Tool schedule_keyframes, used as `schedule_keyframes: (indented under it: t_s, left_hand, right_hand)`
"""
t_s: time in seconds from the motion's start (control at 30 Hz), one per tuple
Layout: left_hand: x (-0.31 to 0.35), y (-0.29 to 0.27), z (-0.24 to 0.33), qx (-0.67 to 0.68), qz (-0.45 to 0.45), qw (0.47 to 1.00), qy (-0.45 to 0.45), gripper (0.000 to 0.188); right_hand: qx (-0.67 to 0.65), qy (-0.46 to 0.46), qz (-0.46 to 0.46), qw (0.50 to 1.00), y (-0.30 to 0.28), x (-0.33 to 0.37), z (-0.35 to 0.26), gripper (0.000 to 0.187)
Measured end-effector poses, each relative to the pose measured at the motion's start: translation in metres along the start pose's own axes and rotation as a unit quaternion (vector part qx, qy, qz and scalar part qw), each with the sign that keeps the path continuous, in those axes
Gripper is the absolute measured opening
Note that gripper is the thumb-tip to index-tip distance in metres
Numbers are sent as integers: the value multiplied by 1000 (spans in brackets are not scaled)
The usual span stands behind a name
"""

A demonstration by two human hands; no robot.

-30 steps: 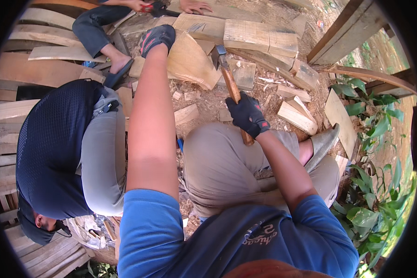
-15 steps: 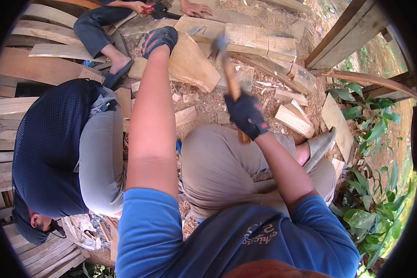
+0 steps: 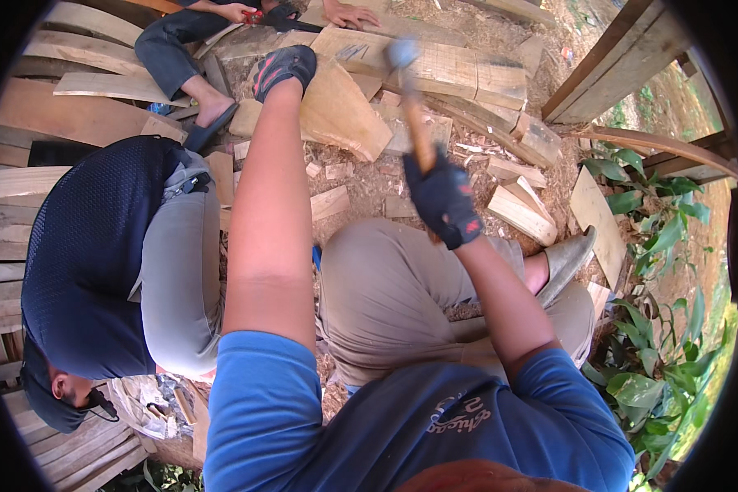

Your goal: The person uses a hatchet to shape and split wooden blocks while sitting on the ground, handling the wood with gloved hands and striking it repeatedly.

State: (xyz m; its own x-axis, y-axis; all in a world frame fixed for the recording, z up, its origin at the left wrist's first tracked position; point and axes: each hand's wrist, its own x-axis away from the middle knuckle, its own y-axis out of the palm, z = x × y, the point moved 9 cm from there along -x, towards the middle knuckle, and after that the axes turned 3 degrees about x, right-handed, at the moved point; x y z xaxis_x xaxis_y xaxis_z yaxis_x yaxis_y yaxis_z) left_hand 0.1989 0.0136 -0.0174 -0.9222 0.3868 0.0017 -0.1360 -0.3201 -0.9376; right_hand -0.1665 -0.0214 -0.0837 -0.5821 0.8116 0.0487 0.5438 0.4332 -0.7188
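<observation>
My right hand (image 3: 443, 197), in a dark glove with red marks, is closed around the wooden handle of a hammer (image 3: 419, 135). Motion smears the hammer's metal head, which shows in front of the far timber. At the end of my outstretched arm, my left hand (image 3: 285, 69), gloved alike, is closed at the left edge of a thick, pale wooden board (image 3: 344, 115). Its fingertips are hidden. The board lies slanted on the ground, leaning toward a squared timber beam (image 3: 443, 70) behind it.
Offcuts (image 3: 521, 213) and wood chips litter the ground. Stacked planks (image 3: 82, 111) fill the left side. A person in a dark top (image 3: 98, 254) crouches at my left. At the far side another person's hand (image 3: 350, 15) rests on wood. Leafy plants (image 3: 652, 369) grow at right.
The hammer's head has moved up and slightly right in the picture. My right hand has shifted a little to the right with it. My left hand stays at the board.
</observation>
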Motion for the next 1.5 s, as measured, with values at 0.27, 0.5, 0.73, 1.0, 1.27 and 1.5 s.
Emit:
schedule_keyframes:
  t_s: [0.27,0.5,0.73,1.0,1.27,1.5]
  left_hand:
    - [2,-2,-7,21,-16,1000,-9,62]
    - [0,-6,-4,-3,-6,1000,22,60]
    - [2,1,0,-21,-11,999,22,58]
    - [3,-6,-7,1,-3,1000,5,58]
    - [-1,-5,-3,24,9,1000,7,58]
    - [-5,0,-3,-3,-3,1000,14,57]
  right_hand:
    - [-167,8,-66,984,-29,1,-9,42]
    - [-107,3,-7,994,-20,-5,-8,48]
    - [-94,11,-103,990,19,-9,15,48]
    - [-81,-30,44,995,-28,-7,-23,47]
    - [-226,151,-122,955,24,-4,68,40]
    - [-147,-17,84,985,-35,-20,8,47]
